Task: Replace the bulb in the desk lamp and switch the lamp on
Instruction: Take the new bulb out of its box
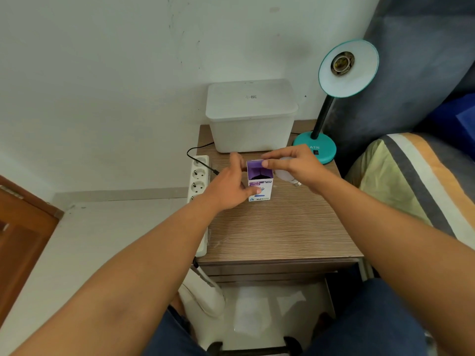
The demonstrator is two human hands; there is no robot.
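Observation:
A small white and purple bulb box [260,185] stands upright on the wooden bedside table [282,227], its top flaps open. My left hand [231,186] grips the box's left side and front. My right hand [295,167] pinches the box's purple top flap. A white bulb [285,173] lies on the table just right of the box, partly hidden under my right hand, its metal base pointing right. The teal desk lamp [314,149] stands at the table's back right, its shade [348,69] tilted toward me with an empty socket.
A white lidded plastic bin [250,116] sits at the table's back against the wall. A white power strip [199,181] with a black plug runs along the table's left edge. A bed with a striped pillow [416,181] lies to the right.

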